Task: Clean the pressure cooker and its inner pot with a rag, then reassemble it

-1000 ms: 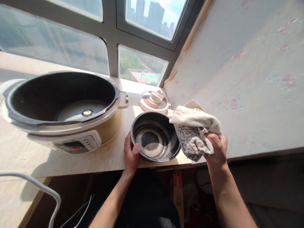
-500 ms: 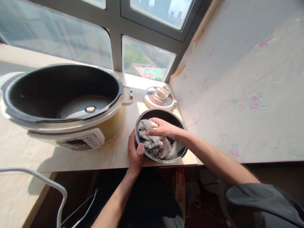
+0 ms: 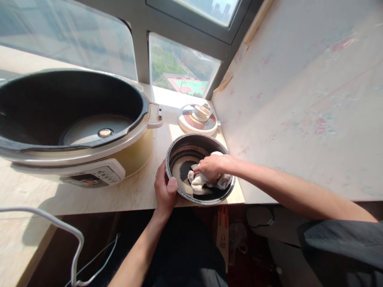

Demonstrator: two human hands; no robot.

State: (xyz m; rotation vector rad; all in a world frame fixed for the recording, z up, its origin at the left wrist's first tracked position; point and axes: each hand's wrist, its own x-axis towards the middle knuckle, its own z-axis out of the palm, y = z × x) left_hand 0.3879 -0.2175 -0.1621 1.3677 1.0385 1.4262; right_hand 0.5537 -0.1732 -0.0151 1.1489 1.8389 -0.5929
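Note:
A round dark inner pot stands near the front edge of the sill, its inside facing up. My left hand is closed on its left rim, thumb over the edge and fingers along the outer wall. Inside the pot, my right hand grips a bunched whitish cloth with dark patches. The cloth lies against the lower right of the pot's inside; part of it is hidden under the hand. My right fingertips are partly covered by the cloth.
Left of the pot stands a large rice cooker body, its top uncovered. A round lid lies behind the pot, near the papered wall. A grey cable curves at the lower left. Below the sill edge hangs a paper bag.
My right hand and the cloth have moved from the pot's left side to its lower right, baring the left of the inside. My left hand stays on the rim. The view has shifted slightly.

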